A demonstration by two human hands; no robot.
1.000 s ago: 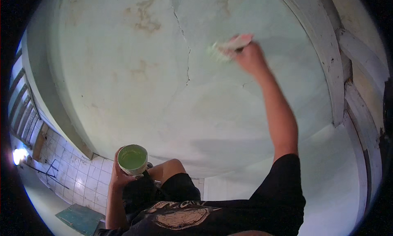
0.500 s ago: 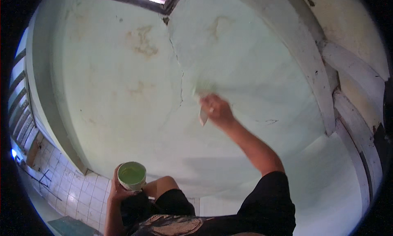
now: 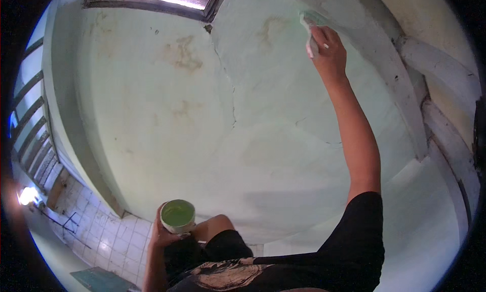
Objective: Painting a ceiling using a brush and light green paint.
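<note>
My left hand [image 3: 164, 232] is wrapped round the side of a small tub of green paint [image 3: 177, 214], held upright at knee height. The paint's surface shows through the open top. High on the wall, my right hand [image 3: 330, 50] grips a paintbrush [image 3: 309, 35] by its handle, arm stretched out. The brush head meets the pale green wall [image 3: 283, 89] near the slanted beam, beside a slightly greener patch. Part of the handle is hidden behind my fingers.
A thin crack [image 3: 234, 107] runs down the wall from the corner of a window frame [image 3: 152, 3]. Brownish stains [image 3: 187, 54] mark the upper wall. At left are a slatted opening [image 3: 30, 110], a bright lamp [image 3: 29, 195] and white floor tiles [image 3: 114, 241]. A slanted beam [image 3: 374, 74] borders the right.
My right hand has moved up and to the right with the paintbrush, from beside the crack to near the beam. My left hand still holds the tub; the view has shifted slightly.
</note>
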